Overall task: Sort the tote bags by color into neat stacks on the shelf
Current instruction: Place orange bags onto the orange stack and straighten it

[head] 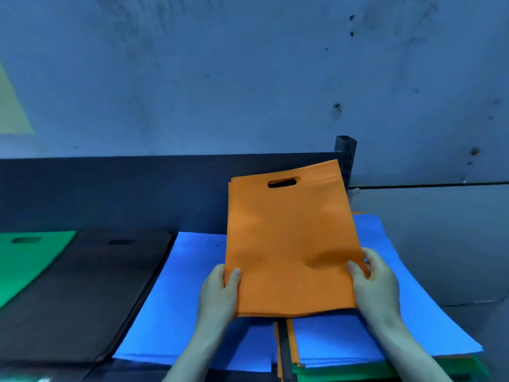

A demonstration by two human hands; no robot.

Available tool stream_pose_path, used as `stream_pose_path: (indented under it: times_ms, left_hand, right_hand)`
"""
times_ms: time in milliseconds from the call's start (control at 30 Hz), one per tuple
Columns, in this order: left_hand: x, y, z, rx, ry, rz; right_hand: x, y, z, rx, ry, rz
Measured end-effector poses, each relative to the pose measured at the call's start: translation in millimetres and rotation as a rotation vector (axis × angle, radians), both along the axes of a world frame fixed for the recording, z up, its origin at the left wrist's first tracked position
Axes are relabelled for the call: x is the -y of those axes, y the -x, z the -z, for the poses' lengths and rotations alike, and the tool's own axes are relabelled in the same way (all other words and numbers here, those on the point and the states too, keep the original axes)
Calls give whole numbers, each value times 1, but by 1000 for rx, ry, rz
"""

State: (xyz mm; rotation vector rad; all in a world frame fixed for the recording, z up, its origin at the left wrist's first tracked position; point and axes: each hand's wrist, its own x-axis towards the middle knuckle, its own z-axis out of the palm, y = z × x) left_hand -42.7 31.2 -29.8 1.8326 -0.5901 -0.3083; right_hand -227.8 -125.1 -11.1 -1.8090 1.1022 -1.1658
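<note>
The orange tote bags (292, 244) form a flat bundle above the blue stack (170, 299) at centre right of the shelf (137, 188). The left grip (217, 296) grasps the bundle's near left corner, thumb on top. The right grip (377, 285) grasps the near right edge, fingers curled over the fabric. The whole bundle lies to the far side of both grips. Its long axis runs near to far, with the handle cut-out (282, 183) at the far end and that end skewed slightly right. Neither grip is nearer: both sit level at the near edge. Whether the far end touches the blue stack cannot be told. The dark stack (82, 293) and green stack (24, 260) lie to the left. Judgement: placement depends on bringing this axis parallel to those stacks.
</note>
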Motion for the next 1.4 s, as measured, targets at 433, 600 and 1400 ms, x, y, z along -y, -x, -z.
stream_pose_path:
  times_ms: [433,600,1400]
  left_hand:
    - [-93,-11,-16,241,-79,-363]
    - [-131,-18,-13,237,-89,-419]
    - [-410,-157,-22,286,-86,-591]
  right_hand:
    - [-39,-66,19,124,-166,-317]
    - [-66,-86,21,135,-195,-414]
    - [-336,-244,-14,199,-192,-659]
